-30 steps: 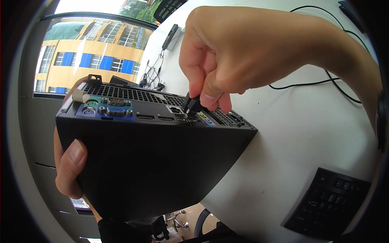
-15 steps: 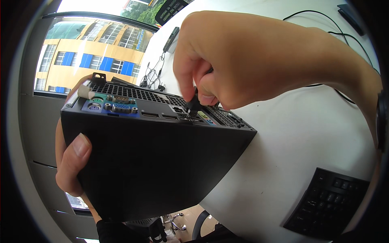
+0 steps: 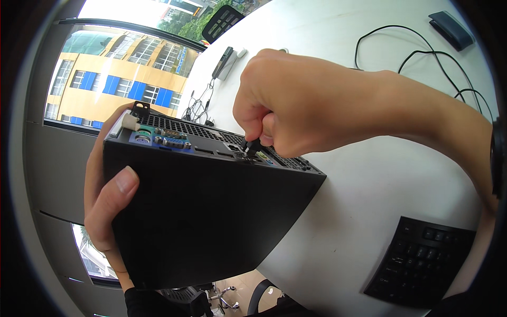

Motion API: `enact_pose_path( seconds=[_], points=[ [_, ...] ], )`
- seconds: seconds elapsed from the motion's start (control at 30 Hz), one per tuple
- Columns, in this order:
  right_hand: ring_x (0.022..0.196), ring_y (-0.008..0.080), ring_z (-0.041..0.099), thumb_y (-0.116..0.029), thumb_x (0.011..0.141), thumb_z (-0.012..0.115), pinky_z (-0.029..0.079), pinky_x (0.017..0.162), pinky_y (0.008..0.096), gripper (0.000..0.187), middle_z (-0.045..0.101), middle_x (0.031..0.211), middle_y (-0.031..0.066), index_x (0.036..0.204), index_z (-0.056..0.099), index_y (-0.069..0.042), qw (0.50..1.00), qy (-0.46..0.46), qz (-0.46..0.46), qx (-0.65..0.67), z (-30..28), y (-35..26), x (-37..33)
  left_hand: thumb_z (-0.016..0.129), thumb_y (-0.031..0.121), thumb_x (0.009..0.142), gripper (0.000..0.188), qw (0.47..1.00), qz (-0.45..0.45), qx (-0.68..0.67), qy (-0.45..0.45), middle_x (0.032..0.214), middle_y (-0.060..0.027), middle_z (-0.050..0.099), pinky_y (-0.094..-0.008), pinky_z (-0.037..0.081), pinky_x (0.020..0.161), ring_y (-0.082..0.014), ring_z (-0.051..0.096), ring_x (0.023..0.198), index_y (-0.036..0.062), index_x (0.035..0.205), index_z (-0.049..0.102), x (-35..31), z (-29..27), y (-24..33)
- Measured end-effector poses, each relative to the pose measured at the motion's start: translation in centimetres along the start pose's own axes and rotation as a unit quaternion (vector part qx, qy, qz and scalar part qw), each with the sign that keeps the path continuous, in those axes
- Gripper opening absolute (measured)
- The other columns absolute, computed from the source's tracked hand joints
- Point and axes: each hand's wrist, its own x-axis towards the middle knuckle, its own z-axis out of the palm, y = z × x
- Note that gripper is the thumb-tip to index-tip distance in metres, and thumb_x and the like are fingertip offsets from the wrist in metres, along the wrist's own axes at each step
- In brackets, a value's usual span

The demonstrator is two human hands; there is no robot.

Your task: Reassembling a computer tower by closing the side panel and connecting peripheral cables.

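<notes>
A black desktop computer case (image 3: pixel 211 216) stands tilted in front of me, with its port panel facing up. My left hand (image 3: pixel 112 203) grips the case at its left end, thumb on the near side and fingers hidden behind. My right hand (image 3: pixel 288 105) is closed in a pinch on a black cable plug (image 3: pixel 253 145) above the ports in the middle of the panel. A bit of the plug's metal end shows at the ports; how deep it sits I cannot tell. Blue and green connectors (image 3: pixel 174 141) are on the panel's left part.
A black keyboard (image 3: pixel 417 264) lies on the white table (image 3: pixel 338 232) at the lower right. Long black cables (image 3: pixel 404 28) and a dark flat case (image 3: pixel 451 30) are at the far right. Tangled cords (image 3: pixel 196 108) lie behind the computer, and a window (image 3: pixel 121 68) is at the left.
The left end of the computer case, with my left hand on it, has shifted right and slightly down in view. My right hand sits lower, still pinching the plug at the ports.
</notes>
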Motion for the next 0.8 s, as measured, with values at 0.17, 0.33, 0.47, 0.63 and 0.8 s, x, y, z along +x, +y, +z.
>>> enact_pose_path(
  seconds=[0.17,0.33,0.47,0.63,0.8],
  points=[
    [0.089,0.0323,0.072,0.008,0.076,0.066,0.056,0.080,0.0411,0.017,0.075,0.080,0.0180,0.087,0.079,0.006,0.999,0.006,-0.024,-0.021,0.0,0.5,0.1,0.071,0.045,0.070,0.103,1.000,0.001,0.015,0.012,0.143,-0.0325,0.062,-0.0489,0.050,0.115,-0.0409,0.065,0.130,-0.0050,0.157,0.051,-0.1,-0.1,-0.3],
    [0.092,0.0298,0.073,0.002,0.080,0.078,0.058,0.082,0.0439,0.006,0.077,0.086,0.0146,0.086,0.080,0.002,0.970,0.015,-0.133,-0.202,-0.9,-0.1,-0.6,0.071,0.045,0.068,0.103,1.000,-0.002,0.008,0.020,0.142,-0.0328,0.062,-0.0487,0.049,0.115,-0.0412,0.064,0.130,-0.0054,0.156,0.053,-0.1,-0.4,-0.5],
    [0.086,0.0254,0.070,-0.005,0.079,0.081,0.059,0.075,0.0423,0.015,0.064,0.074,0.0095,0.071,0.068,-0.002,0.909,0.060,-0.263,-0.318,-0.2,1.6,0.0,0.071,0.044,0.069,0.102,1.000,0.002,-0.018,0.010,0.141,-0.0325,0.063,-0.0488,0.050,0.113,-0.0410,0.065,0.128,-0.0056,0.156,0.053,-0.2,0.1,-0.4],
    [0.075,0.0222,0.064,-0.003,0.074,0.076,0.057,0.066,0.0381,0.028,0.049,0.071,0.0068,0.061,0.051,-0.004,0.874,0.075,-0.331,-0.347,0.5,2.7,0.3,0.071,0.043,0.070,0.101,0.999,0.001,-0.050,0.013,0.139,-0.0309,0.064,-0.0484,0.052,0.111,-0.0390,0.067,0.126,-0.0051,0.157,0.052,-0.6,0.8,0.1],
    [0.069,0.0200,0.056,-0.004,0.066,0.072,0.053,0.057,0.0365,0.029,0.044,0.074,0.0057,0.060,0.043,-0.004,0.851,0.120,-0.394,-0.327,1.6,3.2,0.5,0.071,0.043,0.069,0.101,0.999,0.007,-0.029,0.016,0.141,-0.0303,0.064,-0.0476,0.051,0.112,-0.0378,0.067,0.126,-0.0042,0.156,0.054,-0.7,0.3,0.1]
  ],
)
